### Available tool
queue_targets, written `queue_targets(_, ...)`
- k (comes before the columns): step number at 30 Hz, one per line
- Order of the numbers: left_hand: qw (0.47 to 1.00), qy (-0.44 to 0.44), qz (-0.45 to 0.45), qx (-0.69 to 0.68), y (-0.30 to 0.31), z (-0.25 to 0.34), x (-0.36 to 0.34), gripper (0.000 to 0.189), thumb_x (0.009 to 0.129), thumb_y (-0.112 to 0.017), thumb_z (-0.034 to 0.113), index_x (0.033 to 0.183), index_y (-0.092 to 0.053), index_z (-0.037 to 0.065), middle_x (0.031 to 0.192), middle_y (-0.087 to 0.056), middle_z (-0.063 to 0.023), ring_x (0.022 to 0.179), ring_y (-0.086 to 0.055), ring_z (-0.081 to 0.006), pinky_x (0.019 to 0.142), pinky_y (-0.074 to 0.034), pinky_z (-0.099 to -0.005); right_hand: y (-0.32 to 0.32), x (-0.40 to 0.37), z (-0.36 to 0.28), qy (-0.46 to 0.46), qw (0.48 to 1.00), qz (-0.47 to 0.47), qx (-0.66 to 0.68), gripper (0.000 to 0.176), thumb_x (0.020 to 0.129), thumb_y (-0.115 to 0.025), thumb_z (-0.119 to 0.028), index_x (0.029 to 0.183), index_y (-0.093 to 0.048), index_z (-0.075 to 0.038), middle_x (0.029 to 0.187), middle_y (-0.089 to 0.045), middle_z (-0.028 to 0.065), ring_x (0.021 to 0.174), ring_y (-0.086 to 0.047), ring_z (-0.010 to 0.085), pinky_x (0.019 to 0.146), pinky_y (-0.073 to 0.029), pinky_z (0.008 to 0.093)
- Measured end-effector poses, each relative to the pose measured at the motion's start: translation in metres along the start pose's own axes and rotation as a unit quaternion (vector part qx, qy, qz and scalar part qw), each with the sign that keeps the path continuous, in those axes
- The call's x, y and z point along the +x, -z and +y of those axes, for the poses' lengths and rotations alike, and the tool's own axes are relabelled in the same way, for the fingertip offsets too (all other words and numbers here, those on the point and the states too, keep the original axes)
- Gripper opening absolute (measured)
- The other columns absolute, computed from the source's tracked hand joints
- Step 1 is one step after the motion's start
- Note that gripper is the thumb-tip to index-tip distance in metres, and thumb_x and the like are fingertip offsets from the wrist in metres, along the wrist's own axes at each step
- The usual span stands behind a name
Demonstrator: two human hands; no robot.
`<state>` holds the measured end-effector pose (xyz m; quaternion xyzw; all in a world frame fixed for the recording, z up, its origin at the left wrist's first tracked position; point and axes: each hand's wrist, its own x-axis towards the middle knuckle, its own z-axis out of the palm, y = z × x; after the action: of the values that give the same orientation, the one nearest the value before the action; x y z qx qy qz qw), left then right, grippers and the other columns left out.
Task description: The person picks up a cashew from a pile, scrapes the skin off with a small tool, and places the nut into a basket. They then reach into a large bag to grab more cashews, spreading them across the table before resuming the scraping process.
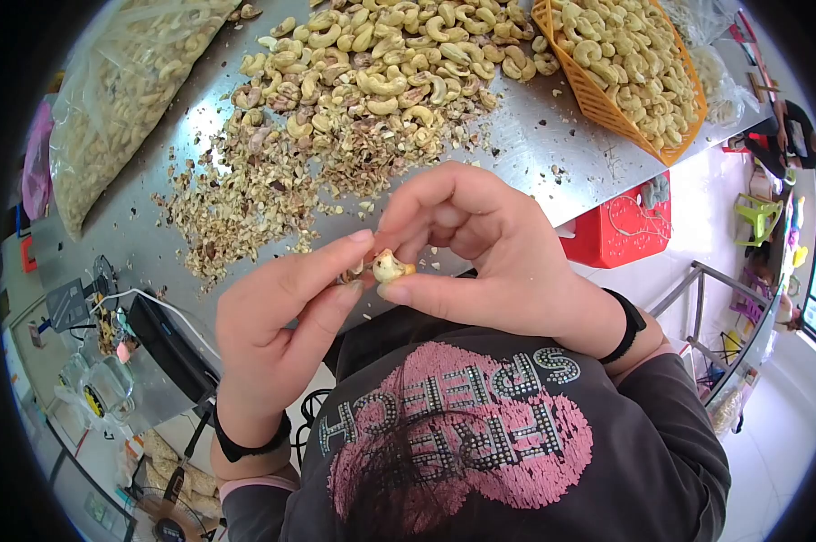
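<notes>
A pale cashew nut point(388, 266) with a brownish end is pinched between the thumb and fingers of my right hand point(503, 248). Close against it, the thumb and forefinger of my left hand point(286, 312) are pressed together; a small brownish bit shows at their tips, too little to name. Both hands are held just over the near edge of the metal table. Beyond them lies a heap of cashew nuts point(385, 68), some with brown skin. Between heap and hands spread broken cashew bits point(254, 194).
An orange plastic basket point(597, 113) full of cashews stands at the back right. A large clear bag of cashews point(132, 90) lies at the left. A red stool point(617, 233) is beside the table. A black case point(168, 348) sits at lower left. Another person is far right.
</notes>
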<state>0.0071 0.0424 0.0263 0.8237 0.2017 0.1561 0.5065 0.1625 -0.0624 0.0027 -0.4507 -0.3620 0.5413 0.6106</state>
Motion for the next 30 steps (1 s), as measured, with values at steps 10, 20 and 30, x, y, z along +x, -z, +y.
queue_targets(10,0.999,-0.002,-0.032,0.015,0.0025,0.0008,0.0005,0.029,0.07,-0.06,0.001,0.098,-0.06,0.006,0.077,-0.062,-0.0077,0.064,-0.058,-0.0162,0.056,-0.043,-0.0232,-0.0015,-0.0013,-0.0017,-0.017,1.0,-0.009,-0.012,0.033,0.07,-0.061,0.003,0.099,-0.045,0.0,0.089,-0.053,0.0046,0.082,-0.053,0.0098,0.071,-0.043,0.0217)
queue_targets(20,0.999,0.024,-0.017,-0.014,0.0033,0.0,-0.0014,0.026,0.072,-0.056,-0.001,0.098,-0.059,0.004,0.079,-0.062,-0.007,0.066,-0.058,-0.0148,0.06,-0.043,-0.0226,-0.0041,-0.0003,0.0,0.011,1.0,0.023,-0.017,0.029,0.069,-0.06,0.0,0.094,-0.046,-0.002,0.083,-0.054,0.0039,0.072,-0.054,0.0094,0.066,-0.043,0.0219)
queue_targets(30,0.979,0.166,0.001,-0.116,-0.0042,-0.0004,-0.003,0.024,0.076,-0.055,0.001,0.099,-0.056,0.001,0.081,-0.058,-0.0039,0.066,-0.052,-0.0056,0.055,-0.038,-0.0169,-0.0028,0.0006,0.0009,0.019,0.994,-0.021,-0.108,0.036,0.07,-0.059,0.006,0.102,-0.043,0.001,0.097,-0.047,0.0078,0.077,-0.053,0.0124,0.07,-0.042,0.0235)
